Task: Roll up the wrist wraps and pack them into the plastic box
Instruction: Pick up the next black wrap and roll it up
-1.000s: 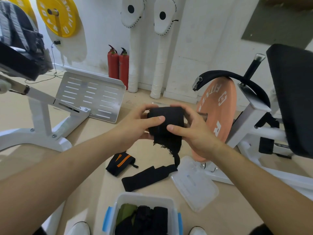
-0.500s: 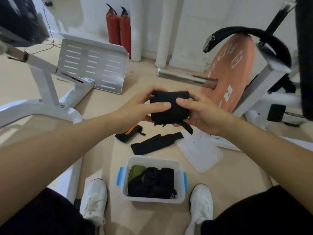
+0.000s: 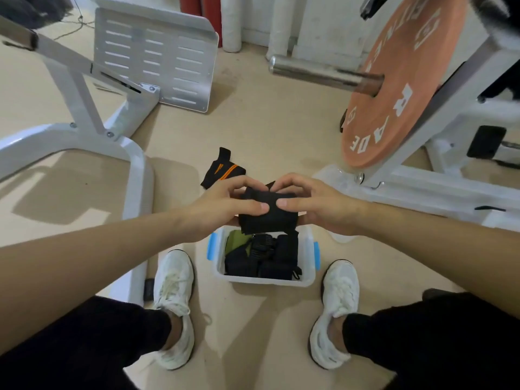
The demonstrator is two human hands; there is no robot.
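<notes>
A rolled black wrist wrap [image 3: 268, 216] is held just above the far edge of the clear plastic box [image 3: 308, 273]. My left hand [image 3: 222, 206] grips its left side and my right hand [image 3: 312, 205] grips its right side, both thumbs pressed on top. The box, with blue latches, sits on the floor between my feet and holds several rolled wraps, black ones and a green one [image 3: 235, 240]. A black wrap with orange stripes [image 3: 222, 170] lies on the floor beyond my hands.
The clear lid [image 3: 340, 236] lies on the floor right of the box, mostly hidden by my right hand. An orange weight plate [image 3: 394, 88] on a steel bar stands at the right. A white machine frame [image 3: 132, 170] and perforated footplate [image 3: 157, 57] stand at the left.
The loose tail of the wrap has been rolled in. Both hands have carried the roll down and toward me, over the box. The view has tilted down.
</notes>
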